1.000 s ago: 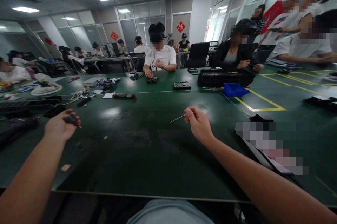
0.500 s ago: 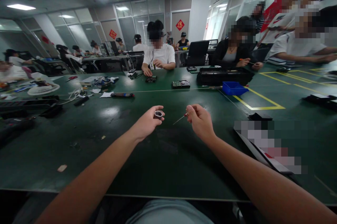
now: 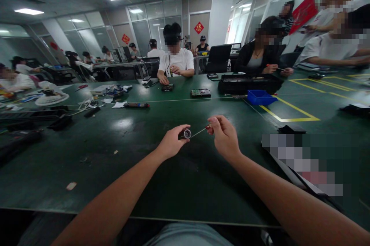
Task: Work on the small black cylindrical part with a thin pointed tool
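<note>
My left hand point(image 3: 174, 142) is closed around a small dark cylindrical part point(image 3: 187, 133) with a pale ring-shaped end, which faces me and slightly right. My right hand point(image 3: 224, 136) pinches the red handle of a thin screwdriver point(image 3: 199, 132). Its slim metal shaft slants down to the left, and the tip is at the right edge of the cylindrical part; whether they touch I cannot tell. Both hands are raised above the green table point(image 3: 173, 188).
Across the table, a co-worker point(image 3: 177, 63) handles a dark device. A circuit-board drive point(image 3: 200, 93), a blue bin point(image 3: 261, 97) and a long black housing point(image 3: 250, 84) lie toward the far side. Left are a dark pen-like tool point(image 3: 136, 105) and a white fan grille point(image 3: 52, 98).
My left hand has moved right and slightly down, turning the cylindrical part's ringed end toward the screwdriver. The screwdriver tip and the part are now close together. The view has shifted slightly.
</note>
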A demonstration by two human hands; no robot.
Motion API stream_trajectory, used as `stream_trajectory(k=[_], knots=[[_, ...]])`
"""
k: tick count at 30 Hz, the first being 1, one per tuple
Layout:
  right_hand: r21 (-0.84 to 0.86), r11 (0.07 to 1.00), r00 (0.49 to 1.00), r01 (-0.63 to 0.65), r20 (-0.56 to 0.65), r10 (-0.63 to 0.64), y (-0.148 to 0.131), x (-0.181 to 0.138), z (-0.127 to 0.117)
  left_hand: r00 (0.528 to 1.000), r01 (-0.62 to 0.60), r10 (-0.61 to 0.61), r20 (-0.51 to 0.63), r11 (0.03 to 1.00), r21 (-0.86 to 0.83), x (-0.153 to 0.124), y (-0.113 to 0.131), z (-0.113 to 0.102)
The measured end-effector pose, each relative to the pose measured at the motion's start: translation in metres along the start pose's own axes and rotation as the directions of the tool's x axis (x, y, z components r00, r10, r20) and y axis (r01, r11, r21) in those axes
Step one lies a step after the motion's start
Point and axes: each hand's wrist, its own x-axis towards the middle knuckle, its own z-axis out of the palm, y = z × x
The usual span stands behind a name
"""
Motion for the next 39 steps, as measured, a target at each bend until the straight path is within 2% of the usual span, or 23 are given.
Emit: stream_trajectory(k=[6, 12, 19, 22, 24, 27, 32, 39], knots=[[0.018, 1.000, 1.000, 0.002, 0.016, -0.002, 0.002, 0.001, 0.002, 0.997, -0.045, 0.046, -0.059, 0.999, 0.011, -0.002, -0.005, 0.001], [-0.010, 1.000, 0.999, 0.001, 0.048, -0.001, 0.001, 0.002, 0.002, 0.997, -0.060, 0.060, -0.040, 0.998, 0.014, -0.003, -0.009, 0.002], [-0.053, 0.999, 1.000, 0.006, 0.027, -0.005, 0.004, 0.002, 0.002, 0.998, -0.034, 0.034, -0.053, 0.999, 0.003, -0.002, -0.009, 0.001], [-0.123, 0.992, 0.997, 0.040, 0.066, -0.032, 0.000, 0.001, 0.001, 0.999, -0.041, 0.041, -0.033, 0.999, 0.006, -0.003, -0.009, 0.001], [-0.226, 0.971, 0.995, 0.074, 0.086, -0.055, -0.005, 0.001, -0.001, 0.998, -0.049, 0.050, -0.028, 0.999, 0.012, -0.003, -0.010, 0.000], [-0.297, 0.947, 0.992, 0.118, 0.080, -0.098, -0.010, 0.000, -0.003, 0.997, -0.069, 0.069, -0.031, 0.997, 0.020, -0.003, -0.012, 0.000], [-0.313, 0.933, 0.984, 0.177, 0.079, -0.160, -0.010, -0.002, -0.003, 0.995, -0.089, 0.090, -0.031, 0.996, 0.023, -0.003, -0.014, -0.001], [-0.302, 0.934, 0.979, 0.191, 0.133, -0.157, -0.014, -0.005, -0.001, 0.996, -0.086, 0.087, -0.021, 0.996, 0.022, -0.002, -0.014, -0.002]])
